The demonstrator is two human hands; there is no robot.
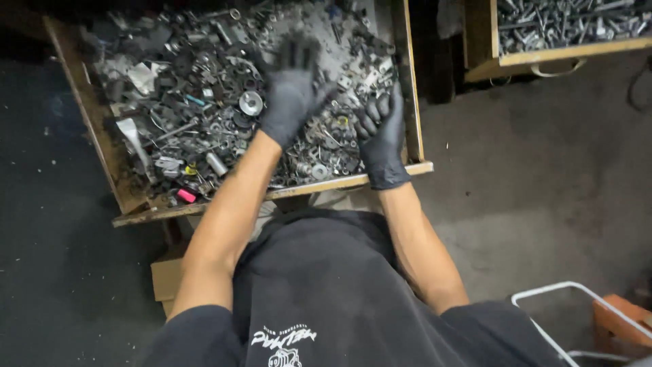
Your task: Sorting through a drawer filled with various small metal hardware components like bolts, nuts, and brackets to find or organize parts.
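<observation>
Dark concrete floor [543,170], dim light. Wooden drawer [407,88] set low in front, heaped with mixed metal hardware [197,102]: washers, nuts, bolts, scraps. Round silver washer [250,102] near the middle of the heap; small pink piece [186,196] at the near left corner. Second wooden drawer [543,54] of bolts at upper right, well apart. White wire frame [564,289] at lower right beside an orange block [621,323].

Both hands in black gloves. Left hand [291,85] spread flat over the heap, fingers blurred, nothing seen gripped. Right hand [382,129] near the drawer's right wall, fingers curled inward; contents of the curl impossible to tell. Bare forearms, dark shirt [326,292] below.
</observation>
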